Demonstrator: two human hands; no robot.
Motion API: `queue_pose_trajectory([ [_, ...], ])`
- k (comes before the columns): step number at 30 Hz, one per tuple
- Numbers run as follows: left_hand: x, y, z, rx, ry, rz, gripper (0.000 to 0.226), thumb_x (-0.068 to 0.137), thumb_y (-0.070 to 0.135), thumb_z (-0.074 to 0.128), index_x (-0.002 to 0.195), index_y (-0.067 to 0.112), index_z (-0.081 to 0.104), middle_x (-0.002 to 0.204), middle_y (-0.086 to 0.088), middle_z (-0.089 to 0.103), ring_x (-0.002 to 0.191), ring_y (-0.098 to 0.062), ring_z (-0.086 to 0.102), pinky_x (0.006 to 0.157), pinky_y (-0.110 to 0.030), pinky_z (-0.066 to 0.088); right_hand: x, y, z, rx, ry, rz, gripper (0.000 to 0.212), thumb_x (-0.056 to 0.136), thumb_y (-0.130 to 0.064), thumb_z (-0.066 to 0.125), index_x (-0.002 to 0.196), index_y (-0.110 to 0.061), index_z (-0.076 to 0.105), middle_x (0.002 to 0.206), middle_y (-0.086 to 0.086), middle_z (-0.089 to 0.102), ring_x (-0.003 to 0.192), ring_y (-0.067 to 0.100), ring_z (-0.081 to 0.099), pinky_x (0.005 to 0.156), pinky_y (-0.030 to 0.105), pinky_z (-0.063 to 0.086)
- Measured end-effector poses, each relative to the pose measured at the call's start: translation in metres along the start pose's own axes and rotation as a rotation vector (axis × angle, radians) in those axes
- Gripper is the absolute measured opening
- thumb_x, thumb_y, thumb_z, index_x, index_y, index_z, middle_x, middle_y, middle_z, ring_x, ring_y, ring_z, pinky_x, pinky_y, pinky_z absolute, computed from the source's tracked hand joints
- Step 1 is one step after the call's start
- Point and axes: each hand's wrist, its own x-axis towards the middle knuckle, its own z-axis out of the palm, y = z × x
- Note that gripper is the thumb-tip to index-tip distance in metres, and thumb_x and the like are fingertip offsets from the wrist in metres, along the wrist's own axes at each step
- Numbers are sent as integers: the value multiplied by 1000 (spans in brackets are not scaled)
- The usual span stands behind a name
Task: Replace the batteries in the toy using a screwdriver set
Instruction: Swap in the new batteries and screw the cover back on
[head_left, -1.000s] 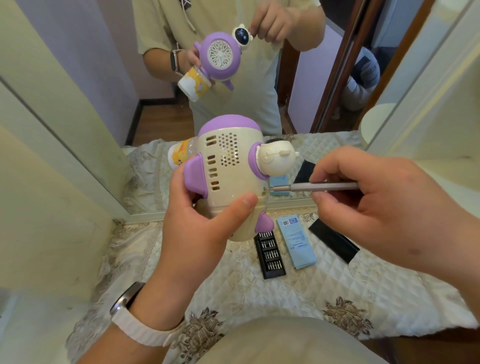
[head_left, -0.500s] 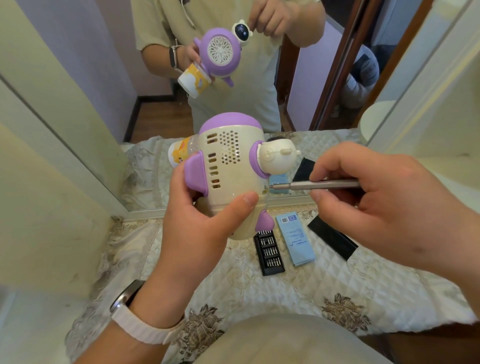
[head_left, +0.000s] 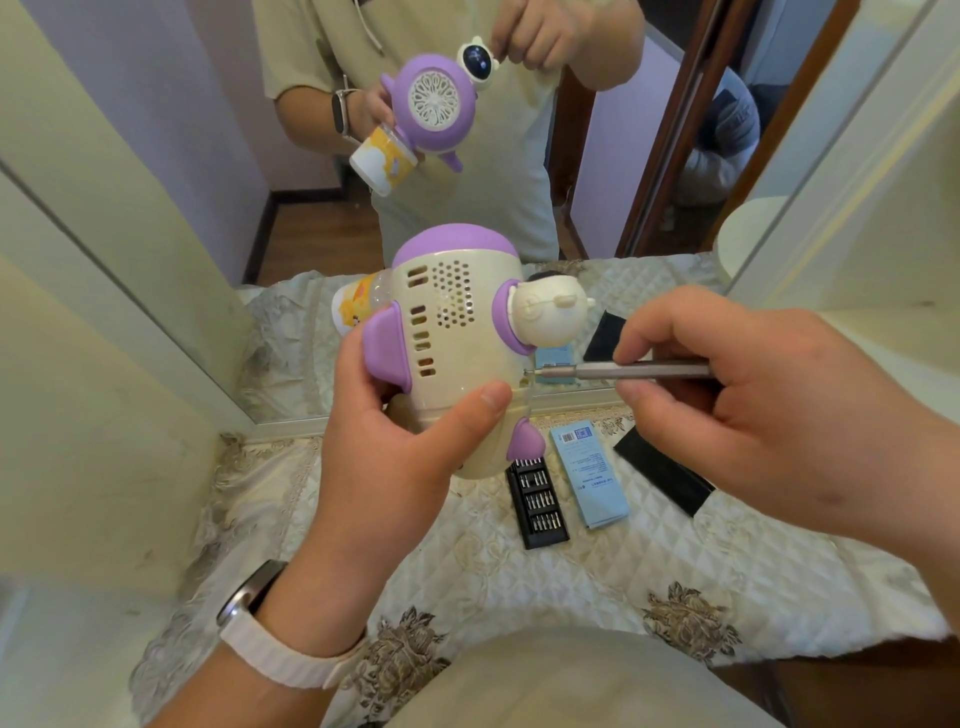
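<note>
Gripping the toy (head_left: 457, 353) around its lower body, the left hand (head_left: 395, 452) holds it above the counter (head_left: 519, 587), thumb across the shell; light, hard, smooth plastic, probably slippery, so that waist hold suits. The right hand (head_left: 769, 410) pinches the slim screwdriver (head_left: 639, 370), its tip at the toy's side
</note>
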Motion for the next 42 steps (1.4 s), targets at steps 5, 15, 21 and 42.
queue_pose_trajectory([
  [5,0,-2,0,-18,2,-1,72,64,42,81,127,27,48,111,0,70,91,-28,73,61,-25,51,2,3,0,-106,-11,-2,25,91,-53,41,88,-34,56,48,-14,47,57,7,54,38,17,31],
  [15,-2,-4,4,-23,-5,-9,71,62,43,80,124,28,49,106,2,71,89,-24,73,57,-22,51,3,-3,-4,76,1,62,21,78,-35,56,91,-43,41,78,-12,48,56,12,46,53,25,40],
  [21,2,-6,3,-39,-11,-6,70,66,41,82,125,28,47,106,-14,71,88,-37,73,61,-32,50,7,1,-4,40,13,84,11,84,-43,52,84,-33,56,68,-11,58,65,7,55,52,20,42],
  [42,3,-11,1,-36,-17,-12,68,70,40,81,127,25,47,108,-20,70,91,-40,72,62,-32,51,9,2,0,-147,-41,21,31,89,-58,37,97,-34,56,66,-22,48,61,-2,49,48,21,31],
])
